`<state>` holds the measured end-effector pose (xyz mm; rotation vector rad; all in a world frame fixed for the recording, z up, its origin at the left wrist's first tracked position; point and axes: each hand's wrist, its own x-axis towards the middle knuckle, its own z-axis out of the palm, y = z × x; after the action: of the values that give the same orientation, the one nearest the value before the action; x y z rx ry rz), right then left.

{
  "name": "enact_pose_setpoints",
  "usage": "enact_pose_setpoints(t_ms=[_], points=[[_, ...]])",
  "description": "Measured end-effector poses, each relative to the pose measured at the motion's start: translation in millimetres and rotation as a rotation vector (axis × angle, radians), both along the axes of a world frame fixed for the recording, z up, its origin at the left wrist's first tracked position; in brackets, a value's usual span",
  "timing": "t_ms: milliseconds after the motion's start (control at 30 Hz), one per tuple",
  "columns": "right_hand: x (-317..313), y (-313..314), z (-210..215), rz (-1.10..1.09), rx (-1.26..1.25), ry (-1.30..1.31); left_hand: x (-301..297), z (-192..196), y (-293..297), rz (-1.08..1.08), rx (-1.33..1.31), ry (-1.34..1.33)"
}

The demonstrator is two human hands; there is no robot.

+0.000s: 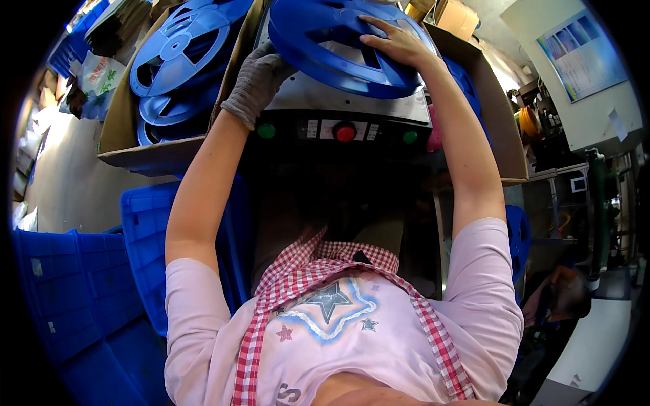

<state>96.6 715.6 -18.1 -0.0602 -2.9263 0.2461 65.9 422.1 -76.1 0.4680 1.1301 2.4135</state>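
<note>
A large blue plastic reel point(338, 47) lies tilted on top of a grey metal machine point(352, 105). My right hand point(396, 42), bare, rests flat on the reel's upper face near its right side. My left hand point(261, 76) wears a grey knit glove and grips the reel's left rim at the machine's left edge. The machine's front panel carries a green button point(266, 130), a red button point(345, 132) and another green one point(409, 137).
A cardboard box point(128, 128) at the left holds several more blue reels point(179, 44). Another cardboard box point(501, 108) stands right of the machine. Blue plastic crates point(81, 291) are stacked at the lower left. A poster point(582, 54) hangs on the right wall.
</note>
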Motion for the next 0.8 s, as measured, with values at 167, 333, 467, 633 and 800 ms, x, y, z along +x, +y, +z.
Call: enact_pose_setpoints(t_ms=[167,333,467,633,800], points=[[-25,7,-6,0.052,0.015,-0.015,0,-3,-9,-0.024,-0.082,0.044],[15,-34,40,0.049,0.152,-0.004,4,-7,-37,0.103,-0.319,0.236],[100,9,14,0.197,0.012,0.394,57,3,-66,0.582,-1.066,0.937],[186,22,-46,-0.031,0.089,0.109,86,-33,-76,0.695,-1.448,1.105],[183,17,-65,-0.028,0.080,0.181,71,-50,-75,0.774,-1.428,1.100]])
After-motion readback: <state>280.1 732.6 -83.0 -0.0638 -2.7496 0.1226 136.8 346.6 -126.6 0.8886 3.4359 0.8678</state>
